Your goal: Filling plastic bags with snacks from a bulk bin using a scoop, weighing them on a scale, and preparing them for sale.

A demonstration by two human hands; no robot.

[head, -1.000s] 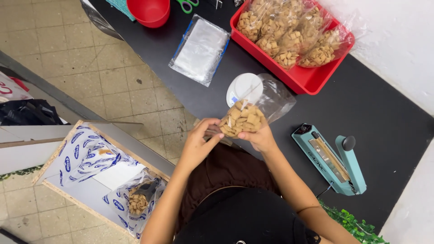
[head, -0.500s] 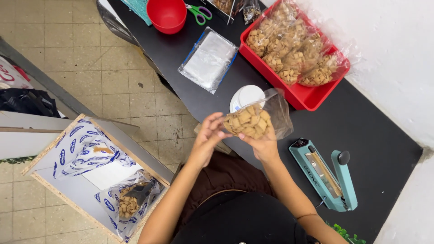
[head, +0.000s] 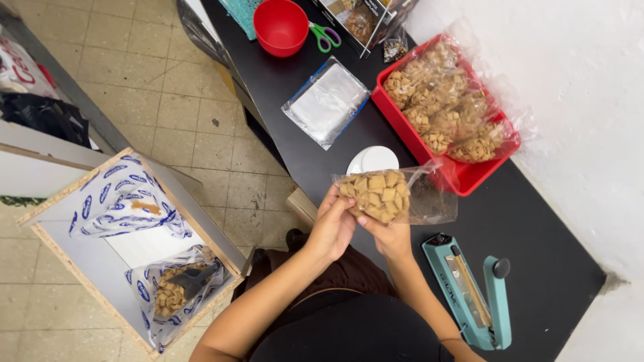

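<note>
Both of my hands hold one clear plastic bag of square tan crackers above the near edge of the black table. My left hand grips its left end. My right hand supports it from below. The bag's empty open end trails to the right. A small white round lid or dish lies on the table just behind the bag. A teal heat sealer rests to the right of my right hand.
A red tray of filled cracker bags sits at the back right. A stack of empty clear bags, a red bowl and green scissors lie farther back. On the floor at left, a wooden box holds a large bag of crackers with a scoop.
My hands have turned the bag of crackers and shifted it slightly to the right. The view has tilted, so the table and tray sit lower in the picture.
</note>
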